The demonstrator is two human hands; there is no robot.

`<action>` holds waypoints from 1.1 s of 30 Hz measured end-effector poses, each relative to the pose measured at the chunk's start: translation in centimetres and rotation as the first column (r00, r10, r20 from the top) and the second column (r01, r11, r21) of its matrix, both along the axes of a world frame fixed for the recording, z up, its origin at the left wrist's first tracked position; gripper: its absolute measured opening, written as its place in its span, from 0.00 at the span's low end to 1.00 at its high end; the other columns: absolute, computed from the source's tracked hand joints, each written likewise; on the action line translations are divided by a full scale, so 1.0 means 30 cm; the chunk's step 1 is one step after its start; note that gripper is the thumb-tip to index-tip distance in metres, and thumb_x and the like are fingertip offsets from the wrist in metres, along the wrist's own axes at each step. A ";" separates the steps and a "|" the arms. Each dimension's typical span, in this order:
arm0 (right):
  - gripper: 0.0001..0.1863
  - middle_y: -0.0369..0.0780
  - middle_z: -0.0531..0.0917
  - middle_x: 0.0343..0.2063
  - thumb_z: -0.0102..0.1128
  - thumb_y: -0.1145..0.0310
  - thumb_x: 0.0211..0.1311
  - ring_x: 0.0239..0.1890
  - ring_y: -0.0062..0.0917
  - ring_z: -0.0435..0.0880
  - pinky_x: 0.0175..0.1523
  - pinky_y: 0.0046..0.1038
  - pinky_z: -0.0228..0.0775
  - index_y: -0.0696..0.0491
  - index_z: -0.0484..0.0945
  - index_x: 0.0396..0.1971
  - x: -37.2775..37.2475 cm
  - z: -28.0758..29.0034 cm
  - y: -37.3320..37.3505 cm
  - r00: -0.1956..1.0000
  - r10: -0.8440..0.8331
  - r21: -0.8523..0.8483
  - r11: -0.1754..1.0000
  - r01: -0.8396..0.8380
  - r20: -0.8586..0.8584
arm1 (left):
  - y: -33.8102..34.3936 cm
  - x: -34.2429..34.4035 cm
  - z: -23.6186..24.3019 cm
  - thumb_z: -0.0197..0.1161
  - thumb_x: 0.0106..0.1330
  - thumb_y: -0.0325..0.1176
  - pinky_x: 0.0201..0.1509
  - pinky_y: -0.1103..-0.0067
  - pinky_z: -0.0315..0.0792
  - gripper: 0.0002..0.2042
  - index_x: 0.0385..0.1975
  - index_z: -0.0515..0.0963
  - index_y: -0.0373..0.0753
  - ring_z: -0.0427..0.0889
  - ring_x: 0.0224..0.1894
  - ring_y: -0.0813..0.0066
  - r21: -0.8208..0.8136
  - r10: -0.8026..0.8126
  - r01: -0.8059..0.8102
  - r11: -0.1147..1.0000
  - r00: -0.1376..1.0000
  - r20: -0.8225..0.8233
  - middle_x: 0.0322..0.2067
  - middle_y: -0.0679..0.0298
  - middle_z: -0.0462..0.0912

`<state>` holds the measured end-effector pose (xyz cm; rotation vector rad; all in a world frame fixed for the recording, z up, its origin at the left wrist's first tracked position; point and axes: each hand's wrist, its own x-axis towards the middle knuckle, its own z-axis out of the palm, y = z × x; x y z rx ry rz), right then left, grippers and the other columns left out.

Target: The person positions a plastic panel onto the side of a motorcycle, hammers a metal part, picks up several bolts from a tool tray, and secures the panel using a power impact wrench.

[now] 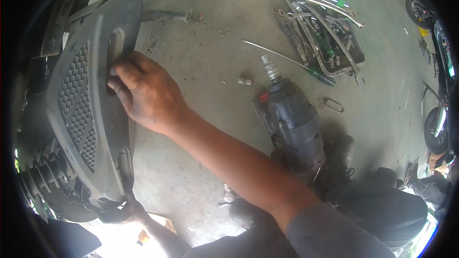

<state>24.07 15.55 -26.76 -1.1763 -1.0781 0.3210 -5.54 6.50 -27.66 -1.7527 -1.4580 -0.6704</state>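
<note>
A grey plastic scooter panel [91, 91] with a honeycomb grille stands at the left, over a dark wheel and a ribbed rubber boot [43, 177]. My right hand [146, 93] reaches across from the lower right, and its fingertips hook into a long slot in the panel's upper part. My left hand [125, 212] is low in the view, dark and partly in shadow. It grips the panel's lower tip.
A cordless impact wrench [292, 120] lies on the concrete floor beside my right forearm. A small socket [244, 81] lies near its nose. A metal tray [356, 57] of wrenches and screwdrivers sits at the upper right. Parked motorcycles [437, 129] line the right edge.
</note>
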 end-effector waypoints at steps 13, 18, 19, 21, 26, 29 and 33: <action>0.08 0.43 0.77 0.37 0.64 0.72 0.55 0.41 0.37 0.81 0.47 0.34 0.77 0.58 0.76 0.34 -0.007 0.028 -0.020 1.000 0.020 -0.049 0.999 -0.021 -0.021 | 0.005 -0.012 -0.008 0.78 0.42 0.55 0.52 0.60 0.72 0.52 0.60 0.56 0.26 0.76 0.47 0.54 -0.004 -0.067 0.068 0.998 0.990 0.121 0.50 0.49 0.71; 0.07 0.44 0.77 0.38 0.62 0.73 0.57 0.41 0.39 0.80 0.47 0.35 0.77 0.57 0.76 0.35 0.003 0.015 -0.014 0.999 0.041 -0.032 0.999 -0.042 -0.017 | -0.003 -0.008 -0.009 0.76 0.45 0.55 0.51 0.61 0.72 0.51 0.59 0.56 0.25 0.76 0.47 0.53 -0.015 -0.012 0.013 1.000 0.998 0.067 0.54 0.48 0.70; 0.07 0.44 0.77 0.38 0.61 0.74 0.57 0.41 0.39 0.80 0.46 0.35 0.77 0.57 0.75 0.35 0.006 0.017 -0.016 1.000 0.024 -0.039 0.999 -0.024 -0.006 | 0.000 -0.010 -0.010 0.76 0.45 0.55 0.51 0.62 0.72 0.50 0.59 0.56 0.25 0.76 0.47 0.52 0.003 -0.026 0.026 1.000 0.999 0.033 0.54 0.48 0.70; 0.07 0.44 0.77 0.38 0.61 0.74 0.57 0.41 0.40 0.80 0.46 0.35 0.77 0.57 0.75 0.34 0.007 0.023 -0.018 1.000 0.023 -0.030 0.999 -0.023 -0.001 | 0.006 -0.006 0.000 0.75 0.45 0.58 0.47 0.64 0.74 0.51 0.59 0.58 0.26 0.77 0.45 0.54 0.020 -0.037 0.037 0.999 0.999 0.008 0.51 0.49 0.71; 0.08 0.45 0.77 0.37 0.62 0.71 0.56 0.41 0.40 0.80 0.45 0.36 0.77 0.57 0.75 0.34 0.016 0.046 -0.024 0.998 0.053 -0.116 0.992 -0.049 0.034 | 0.015 -0.003 0.001 0.74 0.41 0.63 0.42 0.66 0.78 0.52 0.59 0.60 0.29 0.80 0.43 0.57 0.070 -0.065 0.063 0.996 0.998 0.019 0.48 0.49 0.74; 0.09 0.45 0.77 0.38 0.62 0.71 0.57 0.42 0.40 0.80 0.46 0.36 0.76 0.56 0.75 0.36 0.028 0.029 -0.013 0.994 0.046 -0.073 0.997 -0.039 0.102 | -0.008 0.042 0.007 0.77 0.43 0.57 0.45 0.61 0.79 0.49 0.55 0.57 0.26 0.81 0.44 0.53 -0.011 0.035 -0.035 0.999 0.999 0.041 0.56 0.45 0.70; 0.10 0.45 0.77 0.39 0.61 0.71 0.57 0.43 0.41 0.80 0.48 0.37 0.75 0.55 0.74 0.38 0.042 0.020 -0.011 0.988 0.065 -0.085 0.995 -0.053 0.141 | -0.007 0.070 0.017 0.77 0.43 0.56 0.41 0.65 0.83 0.49 0.54 0.57 0.24 0.81 0.45 0.51 -0.041 -0.008 0.013 0.999 0.995 0.101 0.55 0.43 0.70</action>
